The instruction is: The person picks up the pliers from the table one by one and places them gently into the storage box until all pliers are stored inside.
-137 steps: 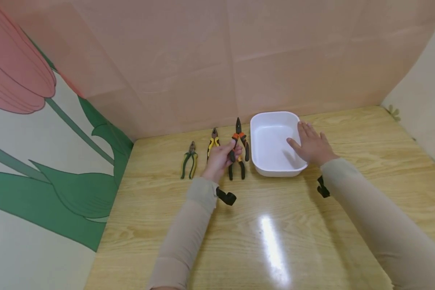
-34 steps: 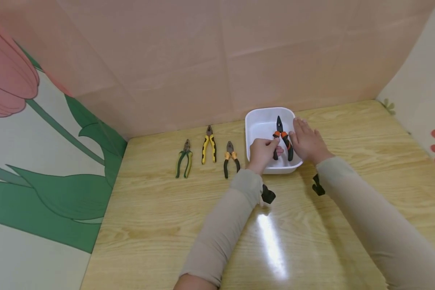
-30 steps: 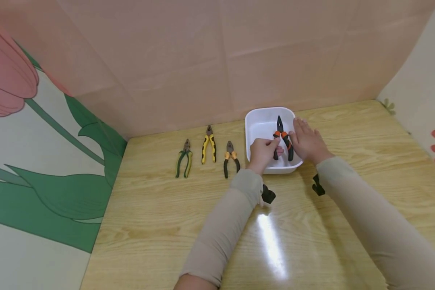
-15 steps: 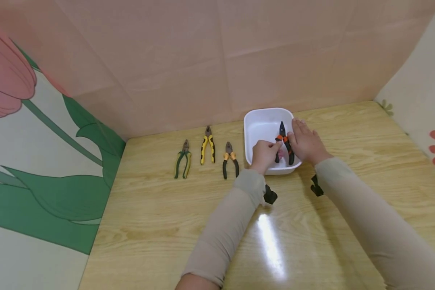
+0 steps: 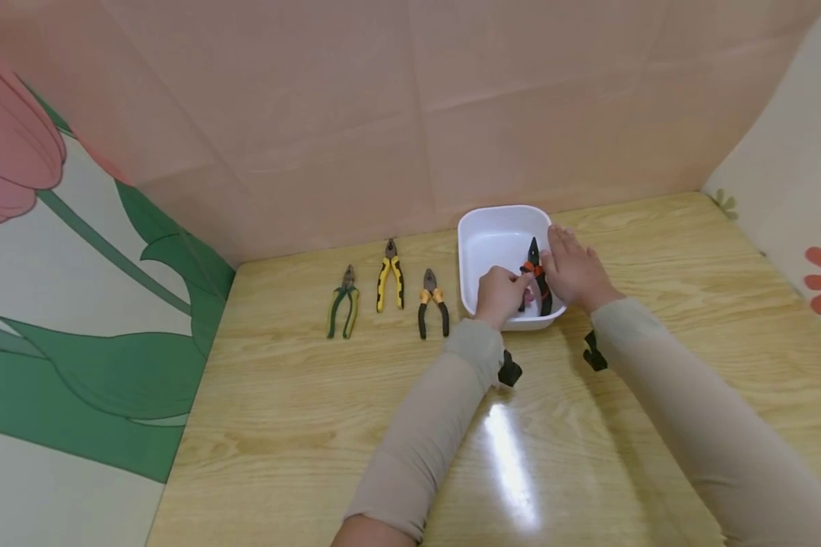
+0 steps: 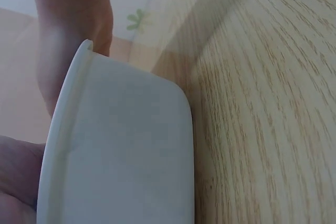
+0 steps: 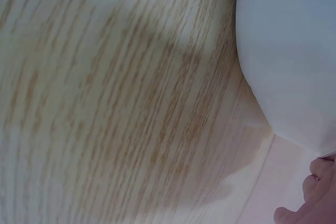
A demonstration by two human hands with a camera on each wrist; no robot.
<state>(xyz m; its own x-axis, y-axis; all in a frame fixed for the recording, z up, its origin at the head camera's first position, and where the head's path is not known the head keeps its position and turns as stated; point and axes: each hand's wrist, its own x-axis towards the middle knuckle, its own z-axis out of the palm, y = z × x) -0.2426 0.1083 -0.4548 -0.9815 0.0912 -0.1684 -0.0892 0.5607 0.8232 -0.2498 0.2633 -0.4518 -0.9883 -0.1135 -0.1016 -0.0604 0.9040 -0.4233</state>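
Observation:
My left hand (image 5: 499, 295) reaches into a white plastic tub (image 5: 490, 243) and pinches one handle of a pair of long-nose pliers (image 5: 546, 295) with black and orange grips. These pliers point away from me, along the tub's right side. Part of the held handle is hidden by the fingers. My right hand (image 5: 578, 273) lies with straight fingers against the tub's right rim. In the left wrist view, the tub's outer wall (image 6: 126, 145) covers most of the left hand's work. Fingertips of the right hand (image 7: 317, 195) show beside the tub in the right wrist view.
Left of the tub, three pliers lie in a row on the wooden table (image 5: 301, 425): green-handled pliers (image 5: 333, 313), yellow-and-black pliers (image 5: 381, 285) and black-handled pliers with light orange collars (image 5: 423, 319). A pinkish sheet (image 5: 315, 152) rises behind the table.
My left hand has carried the long-nose pliers from the table's row rightward into the tub, then shifted them slightly toward me and lower. My right hand has stayed at the rim.

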